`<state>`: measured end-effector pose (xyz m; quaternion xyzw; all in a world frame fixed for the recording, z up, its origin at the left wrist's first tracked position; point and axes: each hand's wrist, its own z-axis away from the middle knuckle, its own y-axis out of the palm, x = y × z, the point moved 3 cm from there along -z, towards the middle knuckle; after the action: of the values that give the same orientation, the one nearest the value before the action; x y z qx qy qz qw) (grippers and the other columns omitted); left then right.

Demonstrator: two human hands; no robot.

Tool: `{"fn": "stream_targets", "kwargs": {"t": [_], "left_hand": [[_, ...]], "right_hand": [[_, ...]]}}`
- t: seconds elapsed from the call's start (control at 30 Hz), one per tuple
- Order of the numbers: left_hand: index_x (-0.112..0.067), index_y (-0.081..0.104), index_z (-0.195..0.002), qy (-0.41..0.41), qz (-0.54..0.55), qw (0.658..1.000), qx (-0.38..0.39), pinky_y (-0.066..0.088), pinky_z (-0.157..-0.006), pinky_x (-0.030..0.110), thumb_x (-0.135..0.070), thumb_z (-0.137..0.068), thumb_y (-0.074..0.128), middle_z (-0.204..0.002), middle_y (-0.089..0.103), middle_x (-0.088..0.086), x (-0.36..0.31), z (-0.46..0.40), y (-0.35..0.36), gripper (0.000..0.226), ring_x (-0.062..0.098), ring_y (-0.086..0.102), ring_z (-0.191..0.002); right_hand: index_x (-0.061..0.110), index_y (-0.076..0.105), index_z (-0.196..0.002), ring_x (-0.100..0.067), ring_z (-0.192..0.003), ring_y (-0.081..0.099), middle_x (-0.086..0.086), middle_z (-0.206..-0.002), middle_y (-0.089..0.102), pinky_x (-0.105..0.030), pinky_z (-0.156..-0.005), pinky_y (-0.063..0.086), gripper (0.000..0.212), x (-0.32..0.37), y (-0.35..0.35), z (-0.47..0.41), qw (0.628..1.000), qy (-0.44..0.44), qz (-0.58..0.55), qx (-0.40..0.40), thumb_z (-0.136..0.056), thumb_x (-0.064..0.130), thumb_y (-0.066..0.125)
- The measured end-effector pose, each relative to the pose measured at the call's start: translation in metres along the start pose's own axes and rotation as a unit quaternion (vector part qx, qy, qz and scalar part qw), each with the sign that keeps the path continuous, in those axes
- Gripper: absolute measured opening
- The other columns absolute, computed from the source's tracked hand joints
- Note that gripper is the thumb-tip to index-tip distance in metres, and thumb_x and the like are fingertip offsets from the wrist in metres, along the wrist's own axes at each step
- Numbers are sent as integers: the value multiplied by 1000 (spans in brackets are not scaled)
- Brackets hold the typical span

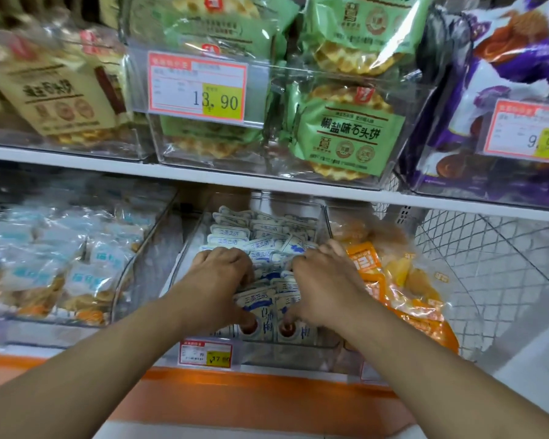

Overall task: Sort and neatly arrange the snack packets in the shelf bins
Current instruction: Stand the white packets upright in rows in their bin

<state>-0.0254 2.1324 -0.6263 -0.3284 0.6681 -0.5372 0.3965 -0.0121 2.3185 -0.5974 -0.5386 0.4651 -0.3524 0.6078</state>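
Note:
A clear plastic bin on the lower shelf holds several small white-and-blue snack packets standing in rows. Both my hands are inside it, side by side. My left hand lies on the packets at the bin's left, fingers curled down among them and thumb pressing the front packet. My right hand lies on the packets at the right, fingers curled into the row and thumb on a front packet. The packets under my palms are hidden.
Orange snack packets fill the bin to the right, pale blue packets the bin to the left. A wire mesh basket stands at far right. The shelf above carries green waffle packets, tan packets and purple bags.

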Motion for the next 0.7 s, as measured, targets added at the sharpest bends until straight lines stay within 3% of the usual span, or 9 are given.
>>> {"fn": "stream_targets", "kwargs": {"t": [0.1,0.33,0.43,0.53,0.6,0.7], "left_hand": [[-37,53,-109,5,-5,1000,-1,29,-97,27,-72,-59,79,-112,44,-21,0,0,-2,66,8,37,-108],[-31,56,-121,19,-40,999,-20,27,-107,28,-67,-68,77,-127,50,-14,-1,3,-5,67,12,39,-121],[-34,54,-111,16,-36,999,-15,31,-101,28,-69,-68,76,-120,51,-16,-3,3,-6,60,11,41,-117],[-37,52,-109,-2,-11,1000,-4,32,-94,27,-75,-68,71,-112,49,-18,-4,5,-7,59,9,40,-111],[-38,52,-104,-20,35,999,-11,34,-87,26,-77,-74,65,-105,49,-18,-5,7,-10,51,9,41,-105],[-38,54,-104,-68,117,990,-36,46,-79,29,-70,-82,65,-103,52,-14,-5,4,-14,40,10,49,-98]], "right_hand": [[27,45,-71,-20,-101,51,6,-87,57,-39,-111,27,60,-3,-1,1,1000,-2,8,27,-66,74,82],[26,64,-92,-23,-106,51,3,-98,63,-38,-109,26,23,-4,-2,-2,999,0,41,-34,-77,35,80],[25,67,-105,-25,-111,52,0,-108,65,-40,-110,28,32,-3,0,-2,998,12,51,-42,-79,37,79],[22,66,-113,-25,-119,49,0,-117,61,-41,-117,27,54,-6,-2,-1,999,8,36,-10,-76,58,81],[22,61,-122,-24,-125,46,2,-122,57,-40,-118,24,74,-12,-6,1,1000,7,1,7,-70,72,79],[28,53,-133,-20,-135,37,6,-133,51,-37,-119,19,85,-25,-10,6,997,15,-74,12,-69,78,77]]}}
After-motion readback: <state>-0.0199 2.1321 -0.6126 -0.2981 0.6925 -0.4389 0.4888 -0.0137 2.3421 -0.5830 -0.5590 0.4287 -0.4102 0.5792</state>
